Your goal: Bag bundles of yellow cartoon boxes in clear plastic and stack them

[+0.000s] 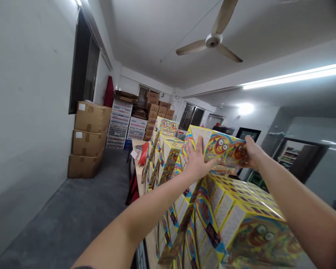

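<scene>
Yellow cartoon-face box [216,147] is getting held up at a tilt between both hands, just above a big stack of matching boxes [240,220] sitting on the wooden tabletop [138,168]. Left hand [197,162] is pressing flat against it, fingers spread wide, while right hand [250,153] is gripping its far end. Brown cartons [91,138] are sitting stacked along the wall, white plastic crates [120,123] beyond them.

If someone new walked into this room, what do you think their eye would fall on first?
Most striking is the bright yellow box with cartoon faces, held up between the left hand and right hand, above a stack of matching boxes. Overhead is a ceiling fan, and brown cartons stand along the left wall.
</scene>
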Demonstrator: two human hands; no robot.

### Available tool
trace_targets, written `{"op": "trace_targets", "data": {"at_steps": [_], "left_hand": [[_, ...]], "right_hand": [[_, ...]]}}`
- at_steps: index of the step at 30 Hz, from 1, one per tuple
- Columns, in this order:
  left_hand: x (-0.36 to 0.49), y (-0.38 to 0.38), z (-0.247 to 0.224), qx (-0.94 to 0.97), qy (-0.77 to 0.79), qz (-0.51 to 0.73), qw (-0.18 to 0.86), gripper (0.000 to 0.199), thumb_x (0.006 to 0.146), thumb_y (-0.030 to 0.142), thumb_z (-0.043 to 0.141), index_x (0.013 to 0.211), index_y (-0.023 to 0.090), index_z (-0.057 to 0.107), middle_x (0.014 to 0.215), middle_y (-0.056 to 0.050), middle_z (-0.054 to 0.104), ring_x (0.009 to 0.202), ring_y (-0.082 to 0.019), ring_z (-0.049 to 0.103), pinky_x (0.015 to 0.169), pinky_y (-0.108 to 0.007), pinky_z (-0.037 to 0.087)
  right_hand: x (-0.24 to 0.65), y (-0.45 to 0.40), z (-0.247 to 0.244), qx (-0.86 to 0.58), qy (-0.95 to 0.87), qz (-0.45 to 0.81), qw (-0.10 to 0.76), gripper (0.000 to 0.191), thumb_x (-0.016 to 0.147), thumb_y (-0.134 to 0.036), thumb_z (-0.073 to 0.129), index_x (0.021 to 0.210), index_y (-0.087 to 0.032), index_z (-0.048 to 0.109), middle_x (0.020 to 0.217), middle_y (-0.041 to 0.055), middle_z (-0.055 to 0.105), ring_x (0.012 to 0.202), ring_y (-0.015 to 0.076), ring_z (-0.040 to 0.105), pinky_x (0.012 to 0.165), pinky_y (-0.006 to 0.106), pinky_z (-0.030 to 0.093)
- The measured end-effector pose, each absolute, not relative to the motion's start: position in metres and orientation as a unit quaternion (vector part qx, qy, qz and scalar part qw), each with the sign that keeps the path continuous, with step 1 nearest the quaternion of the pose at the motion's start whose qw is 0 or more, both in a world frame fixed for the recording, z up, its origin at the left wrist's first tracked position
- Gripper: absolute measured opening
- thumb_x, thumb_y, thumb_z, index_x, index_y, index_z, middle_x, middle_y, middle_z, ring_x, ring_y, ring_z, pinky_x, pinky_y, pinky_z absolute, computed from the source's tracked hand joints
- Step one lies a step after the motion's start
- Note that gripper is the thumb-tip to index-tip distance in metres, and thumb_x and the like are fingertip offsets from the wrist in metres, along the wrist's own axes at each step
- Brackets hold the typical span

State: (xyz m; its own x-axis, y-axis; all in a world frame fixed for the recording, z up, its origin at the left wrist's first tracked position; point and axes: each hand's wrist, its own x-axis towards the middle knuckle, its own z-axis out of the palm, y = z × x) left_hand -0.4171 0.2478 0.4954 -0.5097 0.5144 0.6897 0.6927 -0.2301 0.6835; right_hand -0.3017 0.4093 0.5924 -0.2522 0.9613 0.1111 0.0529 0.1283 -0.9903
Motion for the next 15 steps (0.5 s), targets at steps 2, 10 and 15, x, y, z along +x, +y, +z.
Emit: {"op": "trace_targets", "data": {"at_steps": [2,10,15], "left_hand": [[-0.413,0.248,0.494,-0.446,-0.635,-0.629,0.053,0.106,0.067,0.068,0.060,0.148,0.030,0.004,0.157,-0.014,-0.002,0.142,-0.037,-0.003,0.111,-0.057,0.010],[-0.417,0.260,0.483,-0.376,-0.676,-0.634,-0.005,0.103,0.070,0.075,0.048,0.147,0.021,0.007,0.155,-0.019,-0.008,0.141,-0.038,-0.009,0.113,-0.052,0.005],[-0.425,0.261,0.474,-0.469,-0.676,-0.567,0.047,0.115,0.064,0.075,0.056,0.149,0.019,0.001,0.155,-0.020,-0.008,0.141,-0.038,-0.007,0.113,-0.052,0.007]], "right_hand": [[-0.296,0.410,0.593,-0.475,-0.587,0.520,0.399,0.072,0.073,-0.069,0.029,0.056,-0.003,0.049,0.107,0.0401,0.051,0.097,0.0337,0.060,0.059,0.043,0.039],[-0.307,0.397,0.584,-0.370,-0.654,0.508,0.420,0.061,0.077,-0.066,0.028,0.071,-0.007,0.047,0.101,0.0285,0.054,0.104,0.0330,0.057,0.064,0.042,0.042],[-0.291,0.389,0.571,-0.376,-0.685,0.435,0.447,0.062,0.084,-0.056,0.029,0.084,0.001,0.054,0.103,0.0297,0.055,0.103,0.0324,0.059,0.071,0.043,0.044]]}}
